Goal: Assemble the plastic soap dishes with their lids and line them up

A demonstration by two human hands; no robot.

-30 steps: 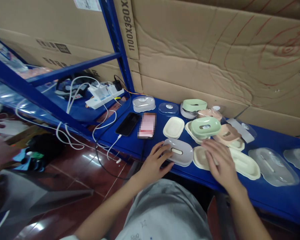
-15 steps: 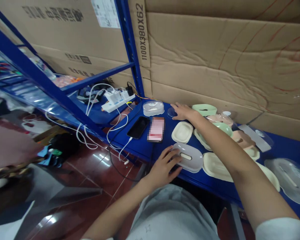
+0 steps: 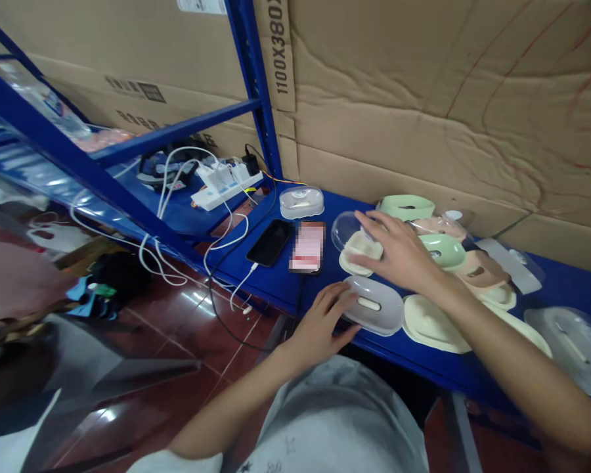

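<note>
The person sits in front of a blue shelf [image 3: 276, 284] that has many small plastic dishes on it. The left hand [image 3: 320, 322] lies at the front edge of the shelf, with its fingers a little apart and only lightly bent. Their tips rest on the left end of a grey dish [image 3: 380, 307], and they do not grip it. This grey dish stands flat on the shelf, near the front edge, just beside a cream dish [image 3: 431, 323] on its right. The right hand [image 3: 398, 255] reaches over the shelf behind the grey dish. Its fingers are long and slightly spread, and they hold a clear lid [image 3: 343, 228] by its right side. The thumb is mostly hidden, so I cannot tell exactly how it presses. The clear lid is tilted and sits just above a small cream tray [image 3: 355, 256], partly covering it. To the left of the lid lie a phone with a blurred screen [image 3: 308, 246] and a black phone [image 3: 270, 242], side by side. Behind them stands a clear box [image 3: 301, 202]. Green dishes [image 3: 406, 206] are at the back, near the cardboard wall [image 3: 423, 105]. A white power strip [image 3: 226, 180] lies on the lower shelf at the left.
</note>
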